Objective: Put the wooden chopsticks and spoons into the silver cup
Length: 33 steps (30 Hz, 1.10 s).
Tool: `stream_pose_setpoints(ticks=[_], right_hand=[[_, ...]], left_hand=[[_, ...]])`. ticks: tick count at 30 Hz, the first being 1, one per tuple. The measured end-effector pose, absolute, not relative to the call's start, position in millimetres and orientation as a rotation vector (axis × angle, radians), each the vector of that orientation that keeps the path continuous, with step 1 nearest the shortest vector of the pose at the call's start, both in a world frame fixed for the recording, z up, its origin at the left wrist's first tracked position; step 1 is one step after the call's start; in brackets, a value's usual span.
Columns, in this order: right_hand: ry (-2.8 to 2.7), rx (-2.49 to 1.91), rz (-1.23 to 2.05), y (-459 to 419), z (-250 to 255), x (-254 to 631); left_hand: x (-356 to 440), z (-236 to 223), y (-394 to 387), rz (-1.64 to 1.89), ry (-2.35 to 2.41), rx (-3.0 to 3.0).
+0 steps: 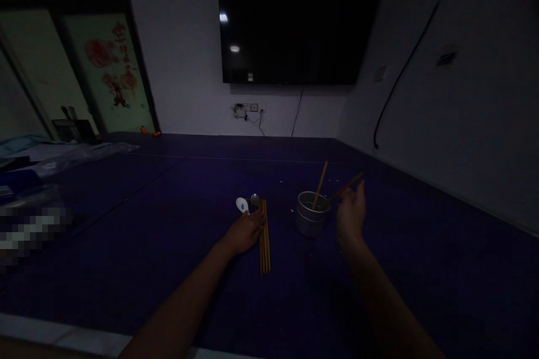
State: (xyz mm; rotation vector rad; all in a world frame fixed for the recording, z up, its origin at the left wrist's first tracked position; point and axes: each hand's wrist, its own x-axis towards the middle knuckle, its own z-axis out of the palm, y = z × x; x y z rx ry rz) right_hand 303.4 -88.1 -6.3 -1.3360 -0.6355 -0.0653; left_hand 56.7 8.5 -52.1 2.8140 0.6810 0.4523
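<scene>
While a dark purple table (147, 207) spreads below a wall-mounted television (295, 28), the left hand (245, 233) lies palm down, fingertips over a row of chopsticks (268, 247); whether they clamp it cannot be told. The right hand (351, 214) is just right of a metal cup (310, 223), fingers at the upper end of a leaning chopstick (337, 195), pinch unclear in the gloom. Another chopstick (320, 182) stands tilted in the cup. Just beyond the left hand lie a white spoon (241, 204) and a metal spoon (255, 199).

Loose chopsticks (266, 252) on surface (168, 224): four visible. Leaning chopsticks (321, 179): two, in one metal cup (310, 224). Spoons: one white spoon (242, 205), one metal spoon (255, 199).
</scene>
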Motion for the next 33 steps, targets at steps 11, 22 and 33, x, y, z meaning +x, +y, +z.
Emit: stream_pose_setpoints(ticks=[11,22,33], right_hand=[[-1.110,-1.260,-1.018,-114.6,11.2,238.1],[-1.696,-2.021,0.095,-74.1,-41.2,184.1],[-1.697,-2.145,0.077,-70.7,-38.7,179.5]], left_hand=[[56.7,-52.7,8.7,0.483,0.665,2.827],[58.0,-53.9,10.5,0.520,0.642,2.820],[59.2,-51.0,8.9,0.561,0.613,2.845]])
